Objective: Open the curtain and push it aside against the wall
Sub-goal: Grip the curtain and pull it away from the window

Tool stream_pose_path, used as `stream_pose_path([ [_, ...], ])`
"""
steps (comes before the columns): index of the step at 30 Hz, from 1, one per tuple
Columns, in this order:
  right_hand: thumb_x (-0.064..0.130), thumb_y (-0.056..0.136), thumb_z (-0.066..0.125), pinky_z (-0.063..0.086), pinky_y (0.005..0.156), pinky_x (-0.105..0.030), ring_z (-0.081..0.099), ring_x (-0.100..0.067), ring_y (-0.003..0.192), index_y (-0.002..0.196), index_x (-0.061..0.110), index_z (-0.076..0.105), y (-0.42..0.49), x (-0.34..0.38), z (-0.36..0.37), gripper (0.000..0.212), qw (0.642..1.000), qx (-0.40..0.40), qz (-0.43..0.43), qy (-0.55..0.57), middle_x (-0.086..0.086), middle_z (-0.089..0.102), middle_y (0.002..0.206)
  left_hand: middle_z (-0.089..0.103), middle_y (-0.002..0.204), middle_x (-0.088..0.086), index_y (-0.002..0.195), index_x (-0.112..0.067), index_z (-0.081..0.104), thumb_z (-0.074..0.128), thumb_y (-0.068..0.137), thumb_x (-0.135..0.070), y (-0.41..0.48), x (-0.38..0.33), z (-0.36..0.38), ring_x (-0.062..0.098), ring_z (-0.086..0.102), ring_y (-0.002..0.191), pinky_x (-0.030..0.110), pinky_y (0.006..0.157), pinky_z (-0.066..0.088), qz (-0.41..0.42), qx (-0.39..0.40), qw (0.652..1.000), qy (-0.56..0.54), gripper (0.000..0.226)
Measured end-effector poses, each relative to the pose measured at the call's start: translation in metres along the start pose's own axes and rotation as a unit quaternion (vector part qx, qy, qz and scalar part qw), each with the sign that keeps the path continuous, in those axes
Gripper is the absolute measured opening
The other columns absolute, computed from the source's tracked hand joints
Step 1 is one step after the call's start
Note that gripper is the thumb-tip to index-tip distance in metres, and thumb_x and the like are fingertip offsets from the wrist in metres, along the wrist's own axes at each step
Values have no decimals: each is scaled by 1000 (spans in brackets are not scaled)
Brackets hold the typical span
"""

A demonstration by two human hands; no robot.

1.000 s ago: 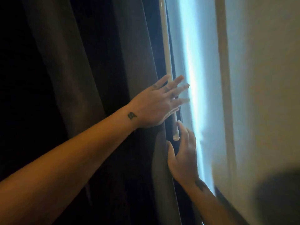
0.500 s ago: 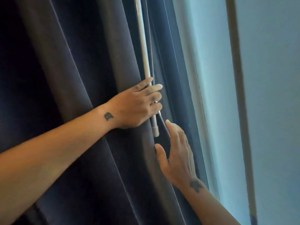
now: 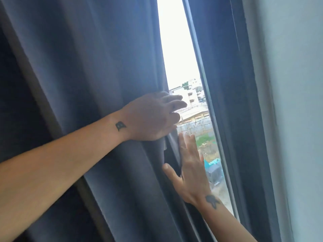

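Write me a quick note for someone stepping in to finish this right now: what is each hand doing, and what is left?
Left hand: laid over the curtain edge, fingers past the edge; a firm hold cannot be confirmed.
Right hand: open and flat, pressed against the edge lower down.
Curtain: parted only a narrow way; a strip of window shows between it and the frame. The wall is to the right.
Done: opening begun.
Left: draw the curtain fully open and push it aside against the wall.
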State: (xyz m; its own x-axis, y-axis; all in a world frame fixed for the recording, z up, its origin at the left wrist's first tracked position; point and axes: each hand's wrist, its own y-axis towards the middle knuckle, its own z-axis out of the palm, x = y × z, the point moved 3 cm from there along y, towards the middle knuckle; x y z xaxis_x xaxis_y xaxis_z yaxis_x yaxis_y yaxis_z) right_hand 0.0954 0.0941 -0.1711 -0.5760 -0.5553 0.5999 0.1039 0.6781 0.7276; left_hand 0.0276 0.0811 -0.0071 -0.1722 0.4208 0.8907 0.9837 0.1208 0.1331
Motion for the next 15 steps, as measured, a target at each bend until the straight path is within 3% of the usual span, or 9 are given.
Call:
stream_pose_path([
  [2, 83, 66, 25, 8, 114, -54, -18, -14, 138, 142, 23, -5, -4, 5, 11, 101, 1000, 12, -8, 14, -5, -1, 155, 72, 110, 13, 70, -9, 75, 61, 75, -19, -5, 0, -1, 29, 68, 102, 37, 79, 57, -19, 52, 998, -8, 19],
  [4, 76, 67, 34, 10, 114, -55, -17, -14, 138, 142, 25, -7, -8, 11, 23, 100, 999, 24, -12, 46, -1, -2, 155, 71, 113, 14, 72, -8, 74, 71, 64, -17, -11, 0, 0, 29, 68, 101, 40, 77, 57, -37, 98, 994, -8, 11],
  [7, 80, 69, 35, 15, 114, -47, -7, -10, 140, 141, 30, -7, -14, 15, 42, 97, 994, 28, -36, 102, 7, 0, 153, 67, 121, 18, 87, -6, 72, 67, 61, -22, -24, 2, 9, 31, 66, 102, 42, 81, 52, -71, 167, 983, 31, 30],
  [10, 79, 69, 36, 17, 110, -30, 0, -1, 137, 139, 37, -8, -23, 17, 63, 93, 989, 41, -49, 135, 7, 2, 152, 52, 139, 20, 124, -13, 61, 53, 75, -32, -37, 0, 12, 34, 51, 126, 52, 106, 21, -85, 219, 968, 85, 53],
  [12, 79, 69, 37, 17, 110, -30, -1, -3, 139, 141, 36, -6, -30, 21, 76, 93, 985, 58, -55, 151, 4, 3, 153, 25, 156, 15, 147, -25, 31, 37, 93, -40, -51, 0, 19, 32, 18, 145, 54, 115, -7, -88, 308, 940, 114, 56],
  [13, 77, 70, 39, 18, 111, -32, -1, -5, 140, 141, 35, -5, -33, 22, 82, 94, 984, 63, -59, 156, 5, 3, 152, 17, 159, 13, 149, -27, 22, 30, 96, -43, -58, 0, 23, 31, 8, 147, 54, 115, -11, -92, 356, 922, 121, 56],
  [15, 70, 70, 48, 19, 113, -39, 1, -9, 141, 141, 34, -6, -39, 22, 94, 96, 984, 72, -54, 154, 7, 3, 151, 17, 159, 12, 150, -26, 20, 22, 98, -48, -72, -2, 26, 31, 4, 147, 54, 115, -11, -97, 402, 902, 128, 57],
])
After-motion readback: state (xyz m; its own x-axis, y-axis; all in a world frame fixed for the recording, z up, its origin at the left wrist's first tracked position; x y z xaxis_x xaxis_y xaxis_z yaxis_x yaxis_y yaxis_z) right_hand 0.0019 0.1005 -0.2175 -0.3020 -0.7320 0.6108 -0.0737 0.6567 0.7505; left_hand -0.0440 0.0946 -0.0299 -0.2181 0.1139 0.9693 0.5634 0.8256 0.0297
